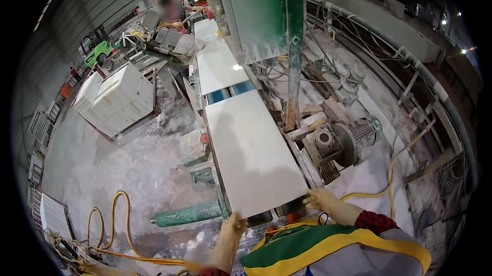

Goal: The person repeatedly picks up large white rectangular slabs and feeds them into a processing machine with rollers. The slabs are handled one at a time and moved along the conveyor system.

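A large smooth white slab [253, 155] lies lengthwise on a narrow conveyor in front of me, its near edge closest to my body. My left hand [233, 227] is closed at the near left corner, thumb along the edge and fingers partly tucked out of sight beneath it. At the near right corner my right hand [325, 203] has its fingers curled against the slab's edge. Farther along the line lies another white slab [219, 66], beyond a gap where blue belts [230, 91] show.
A motor with gearbox [341, 140] sits right of the conveyor. A tall green machine housing [256, 14] rises over its far right side. Stacked white slabs [120, 96], a green roller [188, 214] and a yellow hose [125, 214] are on the left. People work far back.
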`<state>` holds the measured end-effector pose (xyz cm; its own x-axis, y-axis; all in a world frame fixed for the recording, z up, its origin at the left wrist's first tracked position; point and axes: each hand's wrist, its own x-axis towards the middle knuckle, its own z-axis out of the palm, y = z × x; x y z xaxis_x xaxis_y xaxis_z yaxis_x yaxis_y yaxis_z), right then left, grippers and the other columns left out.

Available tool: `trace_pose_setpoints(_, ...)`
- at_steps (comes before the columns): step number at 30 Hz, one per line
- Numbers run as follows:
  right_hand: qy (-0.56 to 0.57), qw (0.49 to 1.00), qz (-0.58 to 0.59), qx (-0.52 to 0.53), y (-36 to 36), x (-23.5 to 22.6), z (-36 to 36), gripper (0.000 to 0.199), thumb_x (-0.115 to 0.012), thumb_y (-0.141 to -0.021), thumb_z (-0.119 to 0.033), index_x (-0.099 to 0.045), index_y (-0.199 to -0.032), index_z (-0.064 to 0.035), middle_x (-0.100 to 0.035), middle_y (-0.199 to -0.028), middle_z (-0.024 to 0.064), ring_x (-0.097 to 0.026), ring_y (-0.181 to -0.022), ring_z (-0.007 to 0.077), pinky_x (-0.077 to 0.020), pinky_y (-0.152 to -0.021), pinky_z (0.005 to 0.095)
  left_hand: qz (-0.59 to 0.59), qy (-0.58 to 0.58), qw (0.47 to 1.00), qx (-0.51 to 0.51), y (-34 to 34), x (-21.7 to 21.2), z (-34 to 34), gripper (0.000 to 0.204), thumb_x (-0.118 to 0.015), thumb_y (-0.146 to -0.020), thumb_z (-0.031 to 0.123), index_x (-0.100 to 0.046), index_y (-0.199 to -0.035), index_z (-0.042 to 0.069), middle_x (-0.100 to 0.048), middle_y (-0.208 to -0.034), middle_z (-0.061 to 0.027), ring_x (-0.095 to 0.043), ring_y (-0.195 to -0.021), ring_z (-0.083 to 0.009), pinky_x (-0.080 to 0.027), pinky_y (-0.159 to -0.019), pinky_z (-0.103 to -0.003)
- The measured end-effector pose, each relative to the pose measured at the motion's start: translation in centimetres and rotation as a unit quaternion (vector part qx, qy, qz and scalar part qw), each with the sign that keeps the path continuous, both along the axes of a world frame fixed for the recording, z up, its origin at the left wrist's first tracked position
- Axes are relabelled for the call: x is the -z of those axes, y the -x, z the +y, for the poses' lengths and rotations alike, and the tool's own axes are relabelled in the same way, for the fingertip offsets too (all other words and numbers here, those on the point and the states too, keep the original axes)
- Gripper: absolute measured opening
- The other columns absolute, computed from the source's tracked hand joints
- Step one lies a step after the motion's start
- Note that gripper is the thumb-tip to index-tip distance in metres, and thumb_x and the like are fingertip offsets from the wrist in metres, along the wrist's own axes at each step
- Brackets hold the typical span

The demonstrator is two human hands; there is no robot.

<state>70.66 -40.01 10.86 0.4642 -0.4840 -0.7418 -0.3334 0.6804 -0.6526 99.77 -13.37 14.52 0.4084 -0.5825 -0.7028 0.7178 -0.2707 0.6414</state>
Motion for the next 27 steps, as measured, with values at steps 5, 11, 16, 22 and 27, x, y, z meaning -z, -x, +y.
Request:
trace_pose_setpoints(5, -0.06, 0.995, 0.005, -0.081, -2.1, -2.0, 2.5, 0.066, -0.049, -0.107, -0.056, -0.065, -0.127, 0.0047, -0.077, -0.106, 0.0184, -0.072, -0.076, 0.0228, -0.0606, -0.07, 0.0336, 0.02, -0.009, 0.997, 0.072, 2.2, -2.6, -0.3, 0.054, -0.049, -0.111, 0.044, -0.064, -0.122, -0.006, -0.075, -0.108, -0.0161, -0.07, -0.085, -0.0224, -0.057, -0.075, -0.032)
trace_pose_setpoints(11, -0.004, 0.999, -0.021, -0.035, -5.1, -2.7, 2.6, 0.055, -0.044, -0.111, -0.045, -0.072, -0.114, 0.0023, -0.079, -0.099, 0.0166, -0.072, -0.068, 0.0192, -0.0593, -0.06, 0.0312, -0.033, 0.047, 0.998, 0.009, 2.4, 1.3, -0.5, 0.055, -0.055, -0.108, 0.047, -0.068, -0.116, -0.006, -0.077, -0.104, -0.0156, -0.072, -0.085, -0.0183, -0.058, -0.075, -0.03)
trace_pose_setpoints(16, 0.003, 0.994, -0.028, -0.104, -5.0, -1.9, 0.8, 0.049, -0.046, -0.111, -0.039, -0.068, -0.122, 0.0029, -0.079, -0.107, 0.0158, -0.072, -0.071, 0.019, -0.0586, -0.062, 0.0292, -0.046, 0.042, 0.998, -0.013, 1.9, 1.6, -2.0, 0.045, -0.052, -0.111, 0.036, -0.068, -0.113, -0.006, -0.077, -0.102, -0.017, -0.071, -0.08, -0.0187, -0.057, -0.071, -0.028)
trace_pose_setpoints(22, 0.055, 0.996, -0.056, -0.042, -9.3, -1.2, -0.8, 0.043, -0.05, -0.111, -0.038, -0.067, -0.121, -0.0009, -0.078, -0.111, 0.0144, -0.073, -0.084, 0.0195, -0.0589, -0.068, 0.027, -0.052, 0.055, 0.997, -0.025, -2.0, 1.9, -4.8, 0.046, -0.055, -0.109, 0.04, -0.069, -0.11, -0.003, -0.077, -0.105, -0.0152, -0.072, -0.083, -0.0178, -0.059, -0.071, -0.027)
trace_pose_setpoints(27, 0.067, 0.993, -0.084, -0.056, -10.9, 0.4, -3.1, 0.037, -0.051, -0.111, -0.033, -0.067, -0.118, -0.0002, -0.078, -0.112, 0.0162, -0.075, -0.087, 0.022, -0.0622, -0.073, 0.0303, -0.02, 0.035, 0.999, -0.033, -4.4, 1.3, -7.3, 0.039, -0.051, -0.111, 0.033, -0.069, -0.107, -0.002, -0.077, -0.105, -0.0152, -0.073, -0.084, -0.0185, -0.06, -0.072, -0.026)
